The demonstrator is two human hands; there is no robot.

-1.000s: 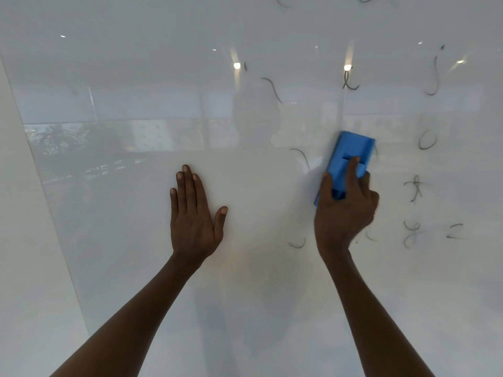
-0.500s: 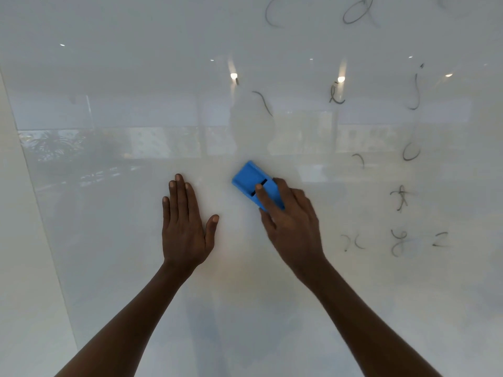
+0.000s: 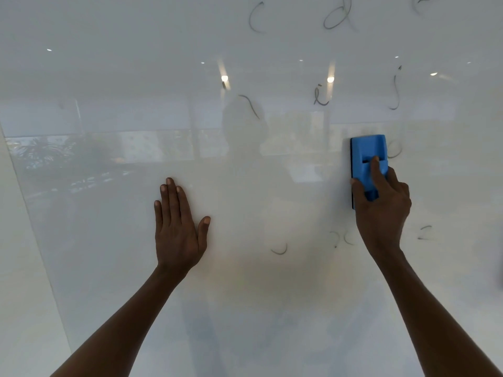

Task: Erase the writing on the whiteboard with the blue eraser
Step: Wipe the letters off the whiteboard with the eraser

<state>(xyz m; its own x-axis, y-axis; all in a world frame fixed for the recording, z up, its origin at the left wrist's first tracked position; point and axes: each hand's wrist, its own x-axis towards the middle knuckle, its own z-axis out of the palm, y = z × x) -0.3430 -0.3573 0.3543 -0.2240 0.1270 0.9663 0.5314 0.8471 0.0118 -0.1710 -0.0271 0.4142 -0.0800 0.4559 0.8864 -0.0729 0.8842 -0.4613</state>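
whiteboard [image 3: 109, 268]: 1 | blue eraser [image 3: 368, 156]: 1 | hands: 2, left hand [image 3: 177, 229] and right hand [image 3: 381, 210] | bare forearms: 2 | dark pen marks on the board: about 10, some faint or partly wiped, one half hidden beside the eraser | bright reflected light spots: several

Off to the left there's a plain cream painted wall [image 3: 16, 268], nothing on it. Everything else is just reflections: two bright round ceiling lights [image 3: 224, 78] up top with a few smaller specks around them, a pale horizontal window blind band [image 3: 109, 118], and under that some dark palm-like greenery [image 3: 40, 153]. There's also a blurry dark smudge [image 3: 501, 278] at the right edge, can't tell what it is.
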